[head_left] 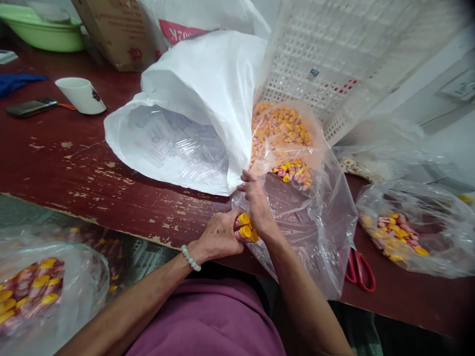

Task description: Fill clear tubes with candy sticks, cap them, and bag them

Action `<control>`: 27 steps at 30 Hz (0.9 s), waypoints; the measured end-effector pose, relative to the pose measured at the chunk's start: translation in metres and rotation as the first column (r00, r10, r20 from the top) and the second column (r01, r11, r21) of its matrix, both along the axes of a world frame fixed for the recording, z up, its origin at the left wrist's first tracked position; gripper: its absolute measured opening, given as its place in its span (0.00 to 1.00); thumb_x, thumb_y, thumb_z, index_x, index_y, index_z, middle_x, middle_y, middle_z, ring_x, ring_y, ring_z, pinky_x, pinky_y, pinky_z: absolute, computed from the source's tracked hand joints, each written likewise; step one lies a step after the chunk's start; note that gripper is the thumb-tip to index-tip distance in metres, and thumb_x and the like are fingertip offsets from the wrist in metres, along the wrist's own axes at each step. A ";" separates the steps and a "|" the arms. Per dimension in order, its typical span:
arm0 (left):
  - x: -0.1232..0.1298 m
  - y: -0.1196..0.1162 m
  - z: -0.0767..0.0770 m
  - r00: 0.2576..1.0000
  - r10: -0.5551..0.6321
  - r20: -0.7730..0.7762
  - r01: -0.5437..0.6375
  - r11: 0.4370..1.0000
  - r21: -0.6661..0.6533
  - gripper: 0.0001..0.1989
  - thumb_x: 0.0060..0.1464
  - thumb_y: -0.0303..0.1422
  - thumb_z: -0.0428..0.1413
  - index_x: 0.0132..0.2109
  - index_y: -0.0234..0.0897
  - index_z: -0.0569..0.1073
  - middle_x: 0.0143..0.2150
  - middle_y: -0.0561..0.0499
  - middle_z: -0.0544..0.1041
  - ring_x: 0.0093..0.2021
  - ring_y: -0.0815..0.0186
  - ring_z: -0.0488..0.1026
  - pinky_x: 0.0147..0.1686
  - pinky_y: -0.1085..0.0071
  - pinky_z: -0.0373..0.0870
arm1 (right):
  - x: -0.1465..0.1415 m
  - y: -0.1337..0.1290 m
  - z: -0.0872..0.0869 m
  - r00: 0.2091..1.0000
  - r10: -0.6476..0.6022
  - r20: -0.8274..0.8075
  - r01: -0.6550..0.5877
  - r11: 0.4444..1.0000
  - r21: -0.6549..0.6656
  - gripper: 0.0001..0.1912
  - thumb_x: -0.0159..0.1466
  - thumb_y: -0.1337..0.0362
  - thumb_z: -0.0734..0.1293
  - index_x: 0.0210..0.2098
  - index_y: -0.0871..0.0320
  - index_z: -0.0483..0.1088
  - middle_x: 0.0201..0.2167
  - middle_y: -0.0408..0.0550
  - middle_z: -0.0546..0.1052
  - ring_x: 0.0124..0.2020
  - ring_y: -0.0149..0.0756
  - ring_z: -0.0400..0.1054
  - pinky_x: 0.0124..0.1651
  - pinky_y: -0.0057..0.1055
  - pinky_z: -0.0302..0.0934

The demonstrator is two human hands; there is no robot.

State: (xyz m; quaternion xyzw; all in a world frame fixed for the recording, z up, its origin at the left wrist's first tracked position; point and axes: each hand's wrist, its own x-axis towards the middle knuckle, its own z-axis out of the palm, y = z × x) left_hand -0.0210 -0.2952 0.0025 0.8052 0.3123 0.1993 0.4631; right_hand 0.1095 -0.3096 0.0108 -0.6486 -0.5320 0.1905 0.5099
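Observation:
My left hand (218, 236), with a beaded bracelet at its wrist, is wrapped round several small red-patterned tubes with yellow caps (245, 231), near the table's front edge. Close to its right is my right hand (258, 205), fingers apart, at the lower corner of a white bag (208, 74); whether it touches the bag is unclear. Clear plastic tubes (189, 148) lie inside the open white bag. Behind my right hand a clear bag (326, 207) spreads over the table, with many yellow-capped pieces (285, 133) at its far end.
On the worn red table (74, 163) are a white cup (81, 96), a phone (31, 107), red-handled scissors (359, 269) and another bag of capped tubes (401, 232). A white crate (326, 59) leans behind. A filled bag (33, 287) sits lower left.

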 end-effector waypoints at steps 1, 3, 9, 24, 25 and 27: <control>0.000 0.001 0.001 0.998 0.011 0.062 -0.003 0.992 -0.127 0.15 0.30 0.21 0.56 0.31 0.36 0.66 0.26 0.56 0.69 0.24 0.70 0.64 0.24 0.75 0.57 | 0.006 -0.002 0.001 0.997 -0.033 -0.076 0.033 0.999 0.002 0.26 0.68 0.50 0.47 0.60 0.54 0.55 0.54 0.53 0.66 0.47 0.36 0.67 0.48 0.39 0.63; -0.001 0.006 0.001 0.980 0.066 0.189 0.013 0.921 -0.390 0.18 0.28 0.18 0.56 0.31 0.36 0.64 0.27 0.57 0.70 0.26 0.72 0.66 0.25 0.77 0.61 | 0.017 -0.012 0.008 0.992 -0.045 -0.117 0.048 0.999 0.024 0.27 0.68 0.49 0.44 0.60 0.52 0.55 0.55 0.52 0.66 0.49 0.36 0.66 0.49 0.39 0.62; -0.008 0.014 -0.001 0.960 0.144 0.240 -0.004 0.865 -0.501 0.23 0.27 0.18 0.58 0.37 0.33 0.69 0.32 0.54 0.73 0.30 0.70 0.68 0.29 0.76 0.67 | 0.003 -0.049 0.019 0.834 0.336 0.439 -0.325 0.940 -0.102 0.46 0.51 0.42 0.69 0.62 0.57 0.52 0.59 0.58 0.61 0.59 0.50 0.56 0.59 0.50 0.52; 0.002 0.004 0.000 0.932 0.318 0.175 -0.166 0.801 -0.576 0.18 0.25 0.18 0.54 0.31 0.32 0.69 0.28 0.54 0.71 0.29 0.69 0.67 0.28 0.75 0.65 | -0.021 -0.042 0.000 0.826 0.232 0.513 -0.244 0.969 -0.045 0.34 0.45 0.64 0.70 0.52 0.56 0.63 0.49 0.54 0.71 0.50 0.48 0.65 0.53 0.45 0.57; 0.000 0.004 0.002 0.931 0.329 0.160 -0.175 0.784 -0.596 0.18 0.25 0.18 0.55 0.31 0.32 0.69 0.27 0.55 0.71 0.27 0.70 0.66 0.26 0.75 0.64 | -0.019 -0.042 0.001 0.840 0.243 0.486 -0.251 0.967 -0.049 0.36 0.46 0.63 0.70 0.55 0.56 0.60 0.54 0.55 0.68 0.54 0.48 0.62 0.55 0.46 0.57; -0.005 0.006 0.005 0.935 0.318 0.156 -0.147 0.748 -0.647 0.16 0.27 0.19 0.56 0.31 0.33 0.69 0.25 0.57 0.69 0.24 0.73 0.63 0.22 0.77 0.60 | -0.016 -0.044 0.002 0.861 0.233 0.453 -0.243 0.969 -0.037 0.44 0.48 0.61 0.71 0.61 0.56 0.51 0.62 0.58 0.57 0.62 0.50 0.53 0.59 0.48 0.53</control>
